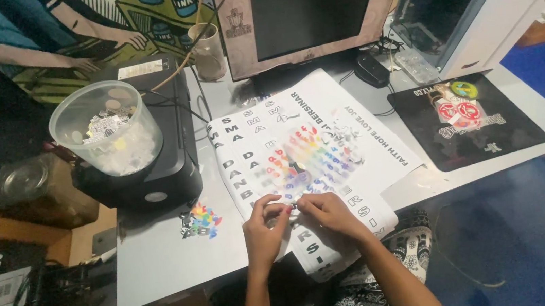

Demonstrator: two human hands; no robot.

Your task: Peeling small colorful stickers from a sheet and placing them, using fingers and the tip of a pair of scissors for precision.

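Note:
A white sheet (pixel 352 130) printed with black letters and rows of small coloured stickers lies on the grey desk (pixel 161 254), hanging over its front edge. My left hand (pixel 264 232) and my right hand (pixel 327 214) meet over the sheet's near part, fingertips pinched together on a small sticker piece (pixel 292 205). Both hands rest on the sheet. The piece itself is too small to make out clearly.
A heap of small coloured stickers (pixel 201 221) lies left of my hands. A clear plastic tub (pixel 105 127) sits on a black printer (pixel 164 165). Behind stand a monitor (pixel 311 12) and a cup (pixel 208 49). A black mouse pad (pixel 489 132) and mouse (pixel 372 70) lie right.

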